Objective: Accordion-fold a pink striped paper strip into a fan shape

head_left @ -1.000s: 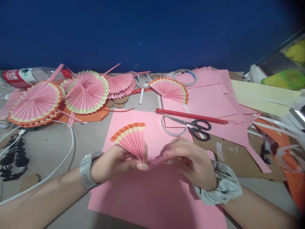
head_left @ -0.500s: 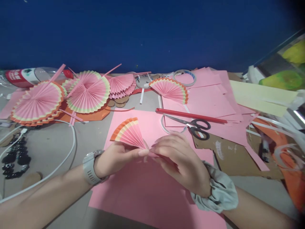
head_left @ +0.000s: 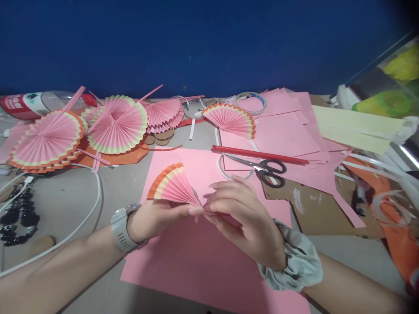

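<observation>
My left hand [head_left: 166, 218] pinches a small pleated paper fan [head_left: 175, 185] near its narrow end, thumb on top. The fan is pink with a cream band and an orange outer edge, and it is partly spread. My right hand [head_left: 240, 220] is at the fan's narrow tip, thumb and fingers pressed together there; whatever they grip is hidden by the fingers. Both hands are above a large pink paper sheet [head_left: 196, 270]. Black-handled scissors [head_left: 258, 165] lie beyond my right hand, beside a red stick-like strip [head_left: 258, 155].
Finished-looking round paper fans [head_left: 118, 124] lie at the back left near a plastic bottle [head_left: 29, 104]. Another half-round fan [head_left: 231, 120] rests on stacked pink sheets [head_left: 291, 126]. A tape roll [head_left: 250, 104], cardboard [head_left: 314, 213], a white cable [head_left: 94, 205] and black beads [head_left: 19, 218] surround the work area.
The whole view has shifted slightly, so things sit a little further left. My hands keep the same hold at the fan's narrow end, with only small finger movement.
</observation>
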Demonstrator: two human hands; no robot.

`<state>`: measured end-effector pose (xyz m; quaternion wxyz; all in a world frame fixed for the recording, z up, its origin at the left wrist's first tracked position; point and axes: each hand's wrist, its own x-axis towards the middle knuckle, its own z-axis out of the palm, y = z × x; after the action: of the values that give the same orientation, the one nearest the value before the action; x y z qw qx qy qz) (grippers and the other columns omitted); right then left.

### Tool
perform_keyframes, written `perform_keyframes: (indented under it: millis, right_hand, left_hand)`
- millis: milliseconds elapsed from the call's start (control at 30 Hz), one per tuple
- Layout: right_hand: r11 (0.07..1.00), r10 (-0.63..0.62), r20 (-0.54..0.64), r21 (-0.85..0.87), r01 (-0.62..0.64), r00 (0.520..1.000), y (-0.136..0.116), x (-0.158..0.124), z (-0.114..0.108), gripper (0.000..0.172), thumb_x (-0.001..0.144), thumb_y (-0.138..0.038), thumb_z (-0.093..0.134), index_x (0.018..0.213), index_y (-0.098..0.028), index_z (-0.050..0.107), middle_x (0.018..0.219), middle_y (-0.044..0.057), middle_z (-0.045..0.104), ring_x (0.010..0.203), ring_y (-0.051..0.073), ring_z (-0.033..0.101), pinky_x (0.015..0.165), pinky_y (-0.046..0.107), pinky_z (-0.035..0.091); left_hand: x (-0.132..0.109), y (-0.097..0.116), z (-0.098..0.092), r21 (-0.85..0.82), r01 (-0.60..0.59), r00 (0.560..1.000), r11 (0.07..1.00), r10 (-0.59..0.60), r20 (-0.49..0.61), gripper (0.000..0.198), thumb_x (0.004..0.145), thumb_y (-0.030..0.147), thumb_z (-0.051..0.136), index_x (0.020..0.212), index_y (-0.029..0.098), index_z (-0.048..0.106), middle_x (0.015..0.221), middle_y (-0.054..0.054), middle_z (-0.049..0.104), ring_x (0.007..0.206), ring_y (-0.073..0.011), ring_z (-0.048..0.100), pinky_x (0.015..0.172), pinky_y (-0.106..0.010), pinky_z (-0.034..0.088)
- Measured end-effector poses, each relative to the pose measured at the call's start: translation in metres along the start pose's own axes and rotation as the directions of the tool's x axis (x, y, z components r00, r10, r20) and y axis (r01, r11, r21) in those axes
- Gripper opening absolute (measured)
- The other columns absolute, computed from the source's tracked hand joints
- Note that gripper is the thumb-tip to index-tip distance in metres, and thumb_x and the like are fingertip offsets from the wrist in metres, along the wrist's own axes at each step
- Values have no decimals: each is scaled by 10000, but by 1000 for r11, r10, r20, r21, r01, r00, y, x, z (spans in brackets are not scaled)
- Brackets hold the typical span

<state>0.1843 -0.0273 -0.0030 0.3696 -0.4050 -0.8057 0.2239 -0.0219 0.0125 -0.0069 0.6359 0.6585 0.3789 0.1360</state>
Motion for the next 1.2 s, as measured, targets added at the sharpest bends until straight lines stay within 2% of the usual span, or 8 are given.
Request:
perform_keyframes:
  millis: [233, 367, 600, 767, 867, 1000, 1067, 1200]
  right_hand:
    - [996, -16, 23, -88, 18, 1000, -2, -2, -3, 171, 817, -96, 539, 884, -254, 545, 857, -68, 667, 1083, 148, 530, 1057, 421, 81]
    - [996, -31, 1, -87, 31, 1000, -3, -2, -4, 166, 808, -97, 553, 873, -249, 544, 837, -67, 666, 1012, 132, 563, 1048, 391, 112]
    - [997, -60, -39, -59, 57, 997, -6, -1, -3, 159, 806, -96, 555, 855, -246, 568, 805, -69, 658, 920, 103, 580, 987, 326, 228]
    - [995, -77, -19, -67, 76, 997, -6, 0, -5, 184, 817, -77, 528, 851, -251, 579, 805, -69, 663, 892, 105, 589, 970, 346, 237]
    - [996, -39, -23, -81, 37, 999, -3, 3, -5, 152, 832, -105, 528, 826, -249, 574, 777, -66, 659, 864, 114, 589, 951, 351, 251]
    - [986, 72, -68, -142, -81, 995, 5, 4, -3, 63, 841, -166, 548, 830, -221, 577, 810, -16, 649, 857, 141, 569, 931, 367, 293]
    - [981, 103, -87, -158, -115, 991, 9, 3, -2, 46, 834, -171, 565, 851, -210, 583, 829, -7, 642, 869, 143, 555, 918, 357, 312]
    - [980, 134, -92, -136, -145, 987, 11, 2, -1, 52, 832, -171, 574, 874, -202, 579, 850, -4, 637, 875, 140, 537, 895, 342, 326]
  left_hand:
    - [1, 1, 0, 82, 3, 1000, 997, -1, -25, 350, 850, 437, 497, 674, 168, 636, 729, -27, 630, 757, -166, 563, 792, -261, 427]
    - [0, 1, 0, 96, 40, 999, 995, -39, -10, 383, 845, 455, 494, 671, 146, 637, 667, -32, 595, 739, -171, 546, 718, -255, 434]
    - [7, 5, 3, -228, -102, 989, 968, 124, 83, 241, 826, 317, 579, 692, 120, 614, 678, -1, 594, 627, -88, 516, 629, -182, 416]
    - [9, 5, 5, -267, -104, 988, 958, 130, 83, 164, 816, 290, 594, 802, 127, 610, 727, -3, 598, 645, -96, 528, 609, -186, 418]
    - [8, 5, 9, -96, -86, 994, 992, 80, -68, 199, 807, 331, 602, 776, 135, 589, 690, 5, 590, 624, -98, 522, 587, -191, 413]
    - [1, 6, 17, 349, 17, 937, 937, 107, -334, 286, 841, 376, 545, 673, 148, 582, 568, 16, 553, 537, -98, 481, 535, -214, 371]
    - [-3, 7, 20, 474, -25, 923, 880, 202, -326, 304, 870, 332, 503, 630, 151, 543, 564, 12, 538, 526, -94, 461, 527, -223, 356]
    - [-7, 8, 23, 574, -286, 862, 768, 467, -196, 172, 866, 162, 474, 702, 147, 524, 663, -14, 564, 624, -108, 497, 604, -237, 393]
